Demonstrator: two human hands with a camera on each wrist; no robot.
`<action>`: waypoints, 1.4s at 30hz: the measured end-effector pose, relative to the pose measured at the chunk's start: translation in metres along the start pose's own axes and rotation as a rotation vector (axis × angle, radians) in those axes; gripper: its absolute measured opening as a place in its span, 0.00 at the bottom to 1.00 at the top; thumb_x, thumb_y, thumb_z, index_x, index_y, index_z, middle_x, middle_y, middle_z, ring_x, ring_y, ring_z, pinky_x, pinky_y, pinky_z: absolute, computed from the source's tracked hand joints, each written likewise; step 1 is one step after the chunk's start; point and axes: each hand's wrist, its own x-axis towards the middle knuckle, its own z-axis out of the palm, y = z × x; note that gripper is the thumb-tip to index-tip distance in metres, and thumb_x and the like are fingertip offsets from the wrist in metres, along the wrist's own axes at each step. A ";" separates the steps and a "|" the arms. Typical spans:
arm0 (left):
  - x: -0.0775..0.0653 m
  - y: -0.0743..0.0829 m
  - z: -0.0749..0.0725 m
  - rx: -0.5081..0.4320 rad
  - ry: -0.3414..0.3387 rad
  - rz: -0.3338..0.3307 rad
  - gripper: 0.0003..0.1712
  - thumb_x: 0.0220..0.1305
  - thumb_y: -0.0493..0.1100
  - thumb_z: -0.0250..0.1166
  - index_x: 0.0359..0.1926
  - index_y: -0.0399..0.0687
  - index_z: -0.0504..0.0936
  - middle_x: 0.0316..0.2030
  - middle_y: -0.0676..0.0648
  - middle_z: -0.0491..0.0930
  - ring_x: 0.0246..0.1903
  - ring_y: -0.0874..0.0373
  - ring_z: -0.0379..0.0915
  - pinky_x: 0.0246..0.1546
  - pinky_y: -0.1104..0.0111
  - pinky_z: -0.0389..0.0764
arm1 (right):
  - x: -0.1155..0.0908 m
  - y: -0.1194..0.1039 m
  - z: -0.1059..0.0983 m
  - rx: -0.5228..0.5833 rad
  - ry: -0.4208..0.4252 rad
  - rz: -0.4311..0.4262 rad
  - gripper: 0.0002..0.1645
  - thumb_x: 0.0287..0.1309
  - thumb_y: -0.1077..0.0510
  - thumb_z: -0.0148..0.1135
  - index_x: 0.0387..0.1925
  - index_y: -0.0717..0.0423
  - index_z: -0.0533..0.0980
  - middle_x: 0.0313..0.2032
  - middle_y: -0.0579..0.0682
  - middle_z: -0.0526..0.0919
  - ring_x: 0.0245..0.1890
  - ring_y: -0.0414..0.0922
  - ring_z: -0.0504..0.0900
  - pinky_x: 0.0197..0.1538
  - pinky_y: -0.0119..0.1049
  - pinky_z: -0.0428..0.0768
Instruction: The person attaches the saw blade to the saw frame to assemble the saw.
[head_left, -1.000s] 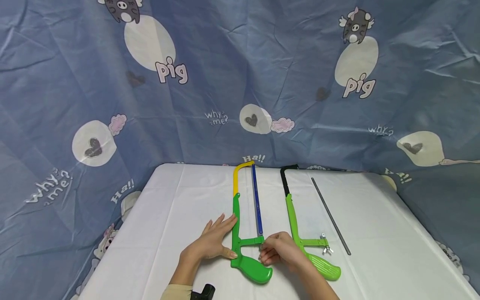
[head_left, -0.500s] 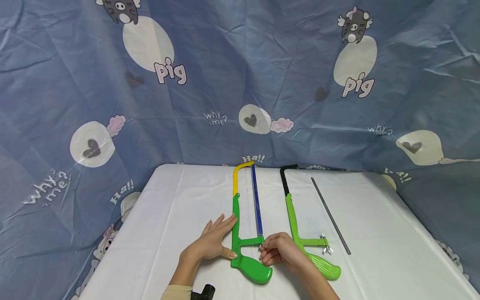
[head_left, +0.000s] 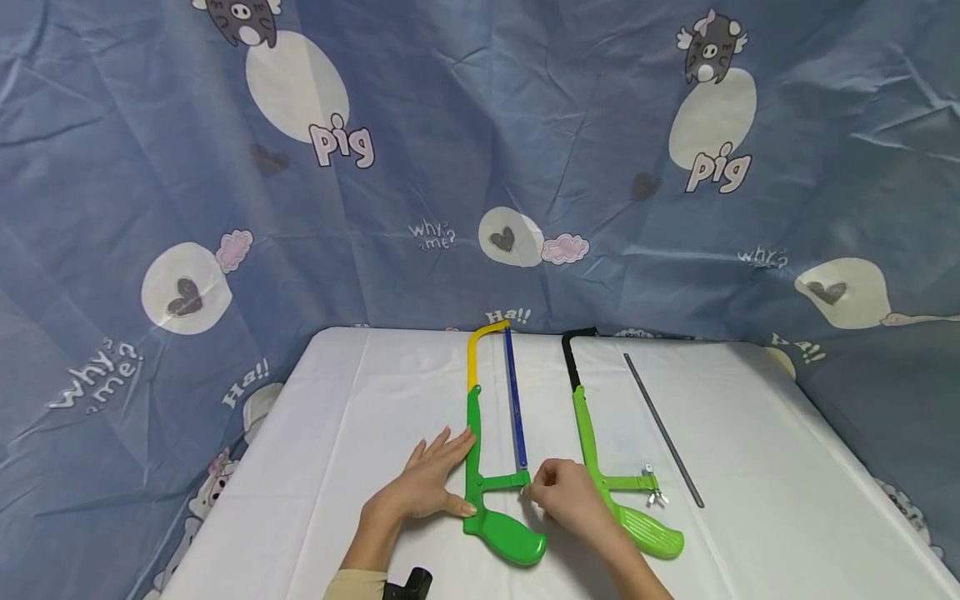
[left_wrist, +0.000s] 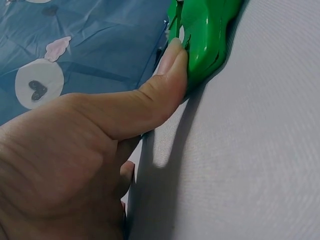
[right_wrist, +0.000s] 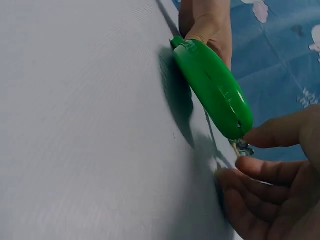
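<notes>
A green hacksaw with a yellow front arm lies on the white table, and a blue blade runs along its right side. My left hand spreads its fingers against the saw's frame. In the left wrist view its thumb presses the green plastic. At the lower end of the blade, my right hand has its curled fingers at a small metal wing nut. The right wrist view shows this nut between thumb and forefinger, partly behind the green handle.
To the right lies a second hacksaw, lime green with a black front arm and its own wing nut. A loose grey blade rests beyond it. Patterned blue cloth hangs behind the table.
The right hand's fingers have turned and shifted slightly at the wing nut, with the lower fingers now tucked out of sight. The left hand and both saws keep their places.
</notes>
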 end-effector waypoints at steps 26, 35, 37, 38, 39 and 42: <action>0.000 0.000 -0.001 -0.013 0.013 0.009 0.65 0.36 0.57 0.80 0.76 0.47 0.59 0.78 0.48 0.54 0.79 0.42 0.38 0.76 0.41 0.34 | -0.002 -0.015 0.020 -0.807 0.326 -0.407 0.10 0.42 0.53 0.77 0.22 0.49 0.81 0.17 0.43 0.74 0.16 0.38 0.69 0.18 0.32 0.64; -0.002 0.002 -0.001 -0.025 0.011 0.017 0.64 0.38 0.56 0.79 0.76 0.46 0.59 0.78 0.47 0.54 0.79 0.41 0.38 0.76 0.40 0.34 | 0.000 -0.016 0.023 -0.856 0.325 -0.425 0.09 0.40 0.57 0.74 0.17 0.52 0.79 0.13 0.44 0.74 0.12 0.39 0.68 0.16 0.34 0.63; -0.002 0.002 -0.002 -0.024 0.008 0.018 0.64 0.38 0.56 0.79 0.76 0.46 0.59 0.78 0.47 0.54 0.79 0.41 0.37 0.76 0.40 0.34 | 0.001 -0.015 0.024 -0.865 0.327 -0.430 0.09 0.39 0.59 0.72 0.15 0.53 0.79 0.12 0.44 0.73 0.11 0.39 0.66 0.15 0.34 0.62; -0.002 0.002 -0.002 -0.025 0.008 0.018 0.64 0.38 0.56 0.79 0.76 0.46 0.59 0.78 0.47 0.54 0.79 0.41 0.37 0.76 0.40 0.34 | 0.001 -0.015 0.024 -0.875 0.332 -0.434 0.09 0.38 0.59 0.72 0.14 0.53 0.78 0.11 0.44 0.73 0.11 0.39 0.65 0.15 0.34 0.62; -0.002 0.002 -0.002 -0.026 0.009 0.017 0.64 0.38 0.56 0.79 0.76 0.46 0.59 0.78 0.47 0.54 0.79 0.41 0.37 0.76 0.40 0.34 | 0.001 -0.015 0.024 -0.883 0.337 -0.438 0.09 0.37 0.59 0.72 0.14 0.54 0.78 0.11 0.45 0.73 0.10 0.39 0.65 0.14 0.35 0.62; -0.001 0.002 -0.001 -0.027 0.013 0.015 0.65 0.37 0.56 0.79 0.76 0.47 0.59 0.78 0.47 0.54 0.79 0.41 0.37 0.76 0.40 0.34 | 0.002 -0.015 0.025 -0.897 0.346 -0.445 0.09 0.36 0.59 0.71 0.12 0.54 0.77 0.09 0.45 0.72 0.10 0.39 0.64 0.14 0.35 0.62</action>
